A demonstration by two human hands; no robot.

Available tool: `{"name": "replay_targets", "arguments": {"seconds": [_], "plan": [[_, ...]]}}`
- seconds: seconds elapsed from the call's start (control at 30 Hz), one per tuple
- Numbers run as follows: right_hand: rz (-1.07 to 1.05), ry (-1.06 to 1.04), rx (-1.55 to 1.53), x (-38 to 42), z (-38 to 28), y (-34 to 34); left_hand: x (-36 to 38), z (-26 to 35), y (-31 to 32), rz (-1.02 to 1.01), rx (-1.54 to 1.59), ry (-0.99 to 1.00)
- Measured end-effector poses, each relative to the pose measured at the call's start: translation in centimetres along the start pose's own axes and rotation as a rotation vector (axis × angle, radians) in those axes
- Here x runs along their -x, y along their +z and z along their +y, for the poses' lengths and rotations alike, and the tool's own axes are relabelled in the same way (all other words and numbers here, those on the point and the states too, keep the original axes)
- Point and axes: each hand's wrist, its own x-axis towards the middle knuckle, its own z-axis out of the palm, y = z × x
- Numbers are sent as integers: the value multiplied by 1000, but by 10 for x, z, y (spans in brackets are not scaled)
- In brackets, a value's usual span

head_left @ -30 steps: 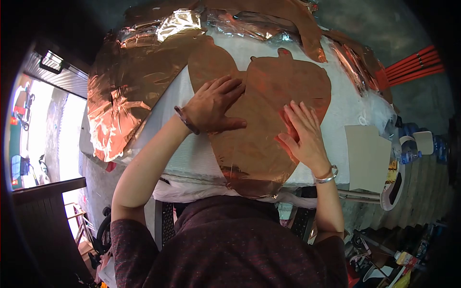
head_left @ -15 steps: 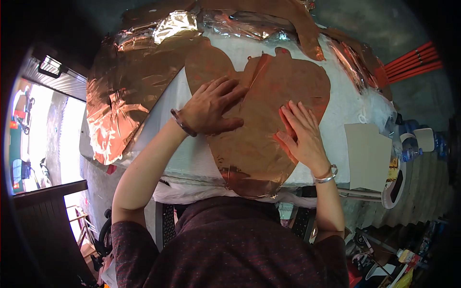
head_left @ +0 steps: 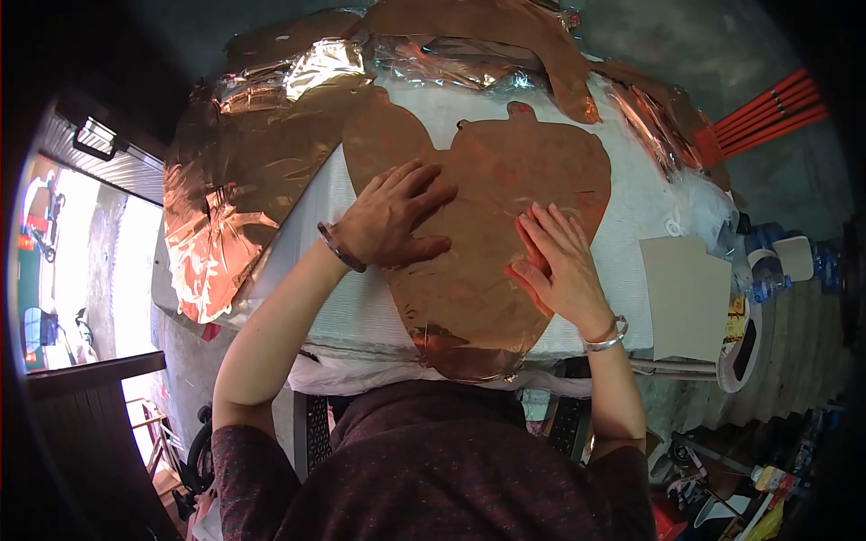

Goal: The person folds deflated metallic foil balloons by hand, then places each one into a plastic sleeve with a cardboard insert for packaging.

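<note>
A copper-coloured foil shape [head_left: 532, 167] with rounded lobes lies flat on the white covered table [head_left: 631, 194], its lower end near the table's front edge. My left hand [head_left: 397, 215] rests on its left part, palm down, fingers spread, thumb pointing right. On the right part of the same foil lies my right hand [head_left: 564, 266], palm down and tilted, fingers stretched out. Neither hand grips anything. A small tab sticks up at the foil's top edge, and its surface shows reddish patches.
Large crumpled foil sheets [head_left: 253, 162] cover the table's left side. More foil [head_left: 478, 18] runs along the back. Clear plastic [head_left: 708, 207], a beige card [head_left: 686, 298] and water bottles [head_left: 767, 275] are at the right. Orange rods [head_left: 771, 117] stick out at the upper right.
The fold line in the upper middle of the foil is gone and that part now lies flatter. Both hands keep nearly the same place on the foil. The view has shifted slightly.
</note>
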Motion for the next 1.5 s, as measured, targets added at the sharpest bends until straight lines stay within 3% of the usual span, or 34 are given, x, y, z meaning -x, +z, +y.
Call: {"name": "replay_targets", "arguments": {"seconds": [0.13, 0.57, 0.67, 0.73, 0.83, 0.9, 0.97, 1.13, 1.2, 1.27, 1.3, 1.37, 1.5], "plan": [[-2, 8, -9, 0, 0, 0, -4, 3, -10, -77, 40, -22], [76, 23, -51, 5, -1, 5, -23, 7, -6, -25, 16, 24], [111, 45, -69, 0, 10, -27, -23, 6, -5, 4, 32, 29], [263, 307, -423, -21, 41, -66, -22, 8, -7, 14, 25, 16], [602, 228, 175, -68, 164, -110, -23, 7, -7, -25, 59, -16], [612, 434, 297, -91, 219, -124, -23, 6, -7, -48, 68, -35], [569, 487, 367, -108, 266, -120, -23, 7, -8, -42, 75, -41], [400, 558, 623, -165, 292, -107, -24, 7, -9, -55, 88, -53], [426, 522, 724, -180, 303, -101, -24, 6, -10, -62, 87, -59], [216, 593, 707, -190, 308, -103, -25, 6, -10, -69, 93, -68], [218, 589, 704, -192, 312, -104, -25, 6, -9, -69, 94, -64], [506, 575, 555, -195, 319, -101, -25, 5, -10, -72, 98, -69], [482, 513, 559, -192, 307, -108, -26, 7, -11, -89, 85, -66]]}}
